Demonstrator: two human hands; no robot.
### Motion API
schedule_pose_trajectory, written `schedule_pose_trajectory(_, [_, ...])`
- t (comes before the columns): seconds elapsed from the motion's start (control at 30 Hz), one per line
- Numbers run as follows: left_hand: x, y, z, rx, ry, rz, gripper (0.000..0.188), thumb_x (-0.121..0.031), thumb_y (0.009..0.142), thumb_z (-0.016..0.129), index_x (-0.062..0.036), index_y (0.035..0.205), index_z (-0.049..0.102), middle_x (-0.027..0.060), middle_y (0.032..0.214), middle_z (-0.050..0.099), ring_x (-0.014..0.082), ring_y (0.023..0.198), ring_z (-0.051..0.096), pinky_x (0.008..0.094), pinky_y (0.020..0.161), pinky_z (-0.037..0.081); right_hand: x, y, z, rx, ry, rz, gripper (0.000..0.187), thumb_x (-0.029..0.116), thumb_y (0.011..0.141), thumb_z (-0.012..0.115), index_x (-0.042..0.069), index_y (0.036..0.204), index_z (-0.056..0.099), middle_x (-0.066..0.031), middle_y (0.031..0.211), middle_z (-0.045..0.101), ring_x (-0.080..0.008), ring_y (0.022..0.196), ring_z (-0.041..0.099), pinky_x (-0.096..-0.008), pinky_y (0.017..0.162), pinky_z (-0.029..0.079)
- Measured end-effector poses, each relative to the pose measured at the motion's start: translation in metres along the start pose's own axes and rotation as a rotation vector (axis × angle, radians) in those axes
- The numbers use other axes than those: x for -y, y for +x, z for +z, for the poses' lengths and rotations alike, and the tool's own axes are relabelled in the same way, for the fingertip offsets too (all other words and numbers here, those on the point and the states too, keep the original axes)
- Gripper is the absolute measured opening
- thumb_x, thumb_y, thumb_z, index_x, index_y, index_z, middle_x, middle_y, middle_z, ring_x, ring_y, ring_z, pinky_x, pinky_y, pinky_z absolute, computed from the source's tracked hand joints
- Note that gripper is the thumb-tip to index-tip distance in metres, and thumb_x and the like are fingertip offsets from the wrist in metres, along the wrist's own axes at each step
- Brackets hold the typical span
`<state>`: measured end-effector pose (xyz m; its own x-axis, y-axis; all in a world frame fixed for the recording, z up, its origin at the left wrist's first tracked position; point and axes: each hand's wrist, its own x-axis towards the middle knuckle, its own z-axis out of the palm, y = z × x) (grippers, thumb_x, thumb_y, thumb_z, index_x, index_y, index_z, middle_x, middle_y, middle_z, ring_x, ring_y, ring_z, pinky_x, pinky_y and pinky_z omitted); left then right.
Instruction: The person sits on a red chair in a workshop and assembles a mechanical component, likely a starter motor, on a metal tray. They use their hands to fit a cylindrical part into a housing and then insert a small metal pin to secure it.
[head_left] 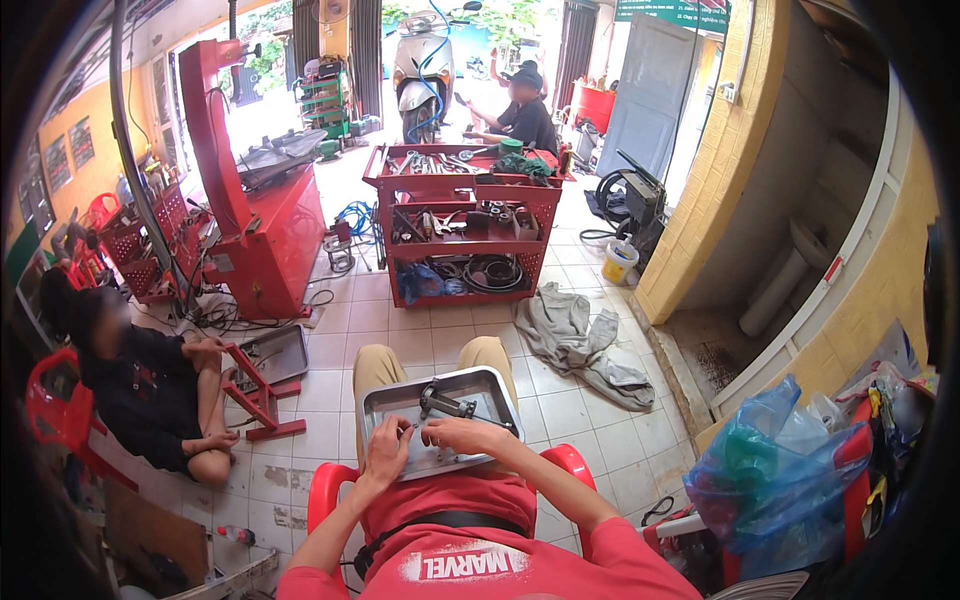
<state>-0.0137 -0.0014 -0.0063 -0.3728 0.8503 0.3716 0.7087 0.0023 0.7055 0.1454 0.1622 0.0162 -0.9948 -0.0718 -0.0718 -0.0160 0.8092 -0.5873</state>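
A metal tray point(490, 378) rests on my lap. In it lies a dark metal mechanical part point(446, 402) with a cylindrical body, near the tray's middle; I cannot tell its exact kind. My left hand point(387, 447) is over the tray's left side, its thumb and fingers drawn together in a pinch. Close beside it, my right hand point(464, 436) reaches in from the right with its fingers curled, just nearer to me than the dark part. Whatever either hand pinches is too small to make out. The fingertips face each other with a narrow gap.
A red tool cart point(465, 230) stands ahead, loaded with tools. Grey cloth point(580, 345) lies on the tiles to its right. At left, a person point(150, 385) sits by a red metal stand point(262, 395) and another tray. Blue plastic bags point(780, 470) hang at right; a scooter point(420, 75) stands behind.
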Motion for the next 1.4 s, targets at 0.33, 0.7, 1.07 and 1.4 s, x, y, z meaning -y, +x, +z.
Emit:
schedule_pose_trajectory(0.33, [-0.002,-0.001,0.001,-0.017,-0.001,0.011,0.013,-0.009,0.094,0.068,-0.0015,0.101,0.06,0.0161,0.095,0.067,0.035,0.084,0.066,0.046,0.079,0.049,0.018,-0.004,-0.011,-0.033,-0.002,0.038,0.037,-0.016,0.08,0.058,0.004,0.112,0.06,-0.0131,0.109,0.059,-0.0326,0.098,0.068,-0.0437,0.084,0.055])
schedule_pose_trajectory(0.7, [0.001,-0.001,0.002,-0.005,-0.002,0.012,0.014,-0.012,0.095,0.068,-0.0019,0.102,0.06,0.0151,0.095,0.066,0.0345,0.083,0.065,0.0459,0.079,0.049,0.024,-0.003,-0.014,-0.038,0.028,0.039,0.031,-0.014,0.084,0.058,0.004,0.109,0.065,-0.0137,0.107,0.057,-0.0331,0.099,0.068,-0.0436,0.085,0.054])
schedule_pose_trajectory(1.07, [-0.002,-0.001,0.0,-0.014,0.001,0.013,0.014,-0.012,0.095,0.068,-0.002,0.102,0.061,0.0156,0.096,0.067,0.0356,0.085,0.066,0.0458,0.08,0.05,0.024,-0.003,-0.015,-0.037,0.057,0.036,0.027,-0.013,0.087,0.058,0.002,0.109,0.063,-0.0141,0.106,0.057,-0.0318,0.096,0.07,-0.0436,0.082,0.055])
schedule_pose_trajectory(1.4, [-0.003,-0.001,0.0,0.001,-0.007,0.004,0.013,-0.011,0.096,0.067,-0.0017,0.102,0.061,0.0156,0.096,0.067,0.0346,0.084,0.065,0.0453,0.08,0.05,0.022,-0.003,-0.015,-0.022,0.049,0.029,0.026,-0.013,0.087,0.058,0.001,0.108,0.062,-0.0143,0.107,0.055,-0.0333,0.098,0.07,-0.0438,0.084,0.055])
